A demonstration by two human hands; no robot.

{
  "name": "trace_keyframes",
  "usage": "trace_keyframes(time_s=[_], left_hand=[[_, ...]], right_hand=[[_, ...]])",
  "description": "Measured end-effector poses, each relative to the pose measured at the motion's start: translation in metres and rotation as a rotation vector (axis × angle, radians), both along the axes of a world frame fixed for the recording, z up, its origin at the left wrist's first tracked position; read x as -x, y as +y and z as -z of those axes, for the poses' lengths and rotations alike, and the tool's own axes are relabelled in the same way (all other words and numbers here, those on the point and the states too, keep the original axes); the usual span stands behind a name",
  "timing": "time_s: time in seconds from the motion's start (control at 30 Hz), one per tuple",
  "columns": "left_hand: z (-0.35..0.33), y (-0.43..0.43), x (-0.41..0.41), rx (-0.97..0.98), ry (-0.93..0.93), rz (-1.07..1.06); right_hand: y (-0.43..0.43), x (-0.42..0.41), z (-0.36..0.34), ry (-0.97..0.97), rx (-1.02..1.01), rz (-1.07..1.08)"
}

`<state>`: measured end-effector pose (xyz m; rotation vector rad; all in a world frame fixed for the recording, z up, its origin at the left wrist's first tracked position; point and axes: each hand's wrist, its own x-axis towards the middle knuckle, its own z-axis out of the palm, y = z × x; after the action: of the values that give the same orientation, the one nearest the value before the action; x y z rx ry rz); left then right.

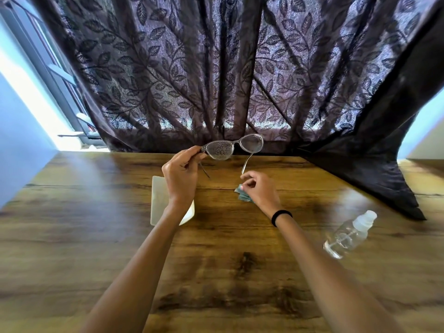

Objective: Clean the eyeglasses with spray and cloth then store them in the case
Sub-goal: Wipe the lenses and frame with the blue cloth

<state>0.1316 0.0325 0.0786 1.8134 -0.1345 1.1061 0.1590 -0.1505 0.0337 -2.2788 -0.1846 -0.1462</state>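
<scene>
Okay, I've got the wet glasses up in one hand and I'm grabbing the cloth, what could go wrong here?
The left hand holds the eyeglasses by one corner only, so rubbing could twist the frame or break the grip. The right hand pinches a bunched cloth, which may smear the droplets. The spray bottle might roll.

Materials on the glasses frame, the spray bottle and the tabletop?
Clear-framed eyeglasses: likely glossy translucent plastic rims, since the curtain shows through; thin temples look metallic. Clear spray bottle: see-through, probably plastic, with a frosted whitish cap. Brown wood-grain table: wood or laminate, with a satin sheen from the window glare.
</scene>
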Motion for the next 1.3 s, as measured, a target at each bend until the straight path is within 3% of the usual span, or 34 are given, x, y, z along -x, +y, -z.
trace_keyframes(time_s=[0.1, 0.17, 0.3, 0.4, 0.93, 1.1, 1.2, 1.3], left_hand=[[0.001, 0.001, 0.000, 0.011, 0.007, 0.001], [0.002, 0.001, 0.000, 0.013, 0.009, 0.003], [0.004, 0.000, -0.002, 0.006, 0.011, 0.001], [0.005, -0.001, -0.004, 0.009, 0.014, -0.001], [0.005, 0.000, 0.000, 0.012, 0.036, 0.007], [0.006, 0.001, -0.001, 0.013, 0.025, 0.013], [0.009, 0.001, -0.003, 0.019, 0.024, 0.018], [0.011, 0.000, -0.006, 0.021, 0.013, 0.031]], right_hand=[[0.000, 0.000, 0.002, 0.140, -0.082, -0.113], [-0.006, -0.002, 0.000, 0.102, -0.126, -0.053], [-0.026, -0.007, -0.002, -0.040, -0.001, 0.130], [-0.035, -0.009, 0.004, -0.021, 0.080, 0.167], [-0.034, -0.017, 0.000, 0.309, 0.170, 0.043], [-0.033, -0.016, -0.013, 0.515, 0.244, -0.010], [-0.034, -0.011, -0.020, 0.566, 0.062, -0.028], [-0.037, -0.003, -0.024, 0.673, -0.550, 0.058]])
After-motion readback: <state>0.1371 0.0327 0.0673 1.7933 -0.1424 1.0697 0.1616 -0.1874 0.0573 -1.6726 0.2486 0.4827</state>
